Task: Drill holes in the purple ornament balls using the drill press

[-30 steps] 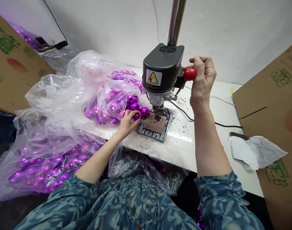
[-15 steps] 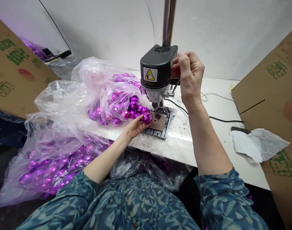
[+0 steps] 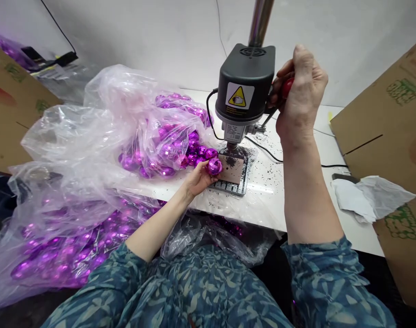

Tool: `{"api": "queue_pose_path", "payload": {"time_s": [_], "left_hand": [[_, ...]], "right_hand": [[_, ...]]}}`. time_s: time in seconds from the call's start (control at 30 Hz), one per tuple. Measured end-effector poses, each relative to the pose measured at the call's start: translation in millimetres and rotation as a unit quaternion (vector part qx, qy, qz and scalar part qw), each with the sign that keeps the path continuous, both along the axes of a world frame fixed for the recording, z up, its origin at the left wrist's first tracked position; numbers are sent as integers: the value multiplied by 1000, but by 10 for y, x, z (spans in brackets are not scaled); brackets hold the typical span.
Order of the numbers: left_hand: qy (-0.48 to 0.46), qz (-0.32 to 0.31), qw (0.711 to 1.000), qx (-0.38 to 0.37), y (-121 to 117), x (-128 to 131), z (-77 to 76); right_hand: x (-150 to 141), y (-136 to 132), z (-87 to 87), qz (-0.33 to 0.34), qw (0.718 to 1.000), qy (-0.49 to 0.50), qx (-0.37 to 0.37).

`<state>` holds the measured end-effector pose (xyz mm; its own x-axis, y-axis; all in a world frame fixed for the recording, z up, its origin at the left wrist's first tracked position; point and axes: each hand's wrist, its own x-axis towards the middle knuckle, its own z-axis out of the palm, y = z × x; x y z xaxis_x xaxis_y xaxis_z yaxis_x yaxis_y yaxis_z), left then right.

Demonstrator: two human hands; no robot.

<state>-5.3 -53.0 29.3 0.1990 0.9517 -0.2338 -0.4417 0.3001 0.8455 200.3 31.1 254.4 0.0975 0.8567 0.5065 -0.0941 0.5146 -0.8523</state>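
Between the fingers of my left hand [image 3: 200,178] is a shiny purple faceted ball [image 3: 214,166], held over the left side of the drill press base [image 3: 225,187]. My right hand [image 3: 301,91] is closed around the red knob [image 3: 287,87] of the feed lever at the right of the black drill press head [image 3: 247,84]. Below the head, a brown board [image 3: 233,173] lies on the base, dusted with dark shavings. More purple balls [image 3: 194,150] spill from the mouth of a clear plastic bag [image 3: 129,109] beside my left hand.
A second bag of purple balls [image 3: 81,241] hangs at the table's front left. Cardboard boxes [image 3: 365,109] stand at both sides. Crumpled white paper [image 3: 368,196] lies at the right of the white table [image 3: 266,200]. A black cable [image 3: 267,152] runs behind the base.
The view has shifted, so the drill press appears larger and further right. My right hand still grips the lever, with more of its red knob showing. The left hand keeps the ball near the base.
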Motion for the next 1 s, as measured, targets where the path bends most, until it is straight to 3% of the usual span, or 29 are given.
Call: {"api": "queue_pose_path", "payload": {"time_s": [0.1,0.23,0.3,0.43,0.5,0.73,1.0], "left_hand": [[75,48,994,69,-32,-12,-63],[189,59,967,162,25,33,-146],[264,55,938,219,105,46,-159],[409,32,853,324,273,20,-120],[430,9,835,343,323,9,-97],[353,23,893,277,337,96,-139],[382,28,864,328,344,197,-124]], "right_hand": [[-89,-93,99,-53,994,81,-50],[-160,-174,176,-51,990,99,-84],[-163,-182,179,-43,992,92,-78],[-141,-187,171,-34,992,90,-85],[-135,-195,177,-36,991,91,-90],[-156,-222,191,-32,991,98,-86],[-154,-213,156,-16,992,112,-51]]}}
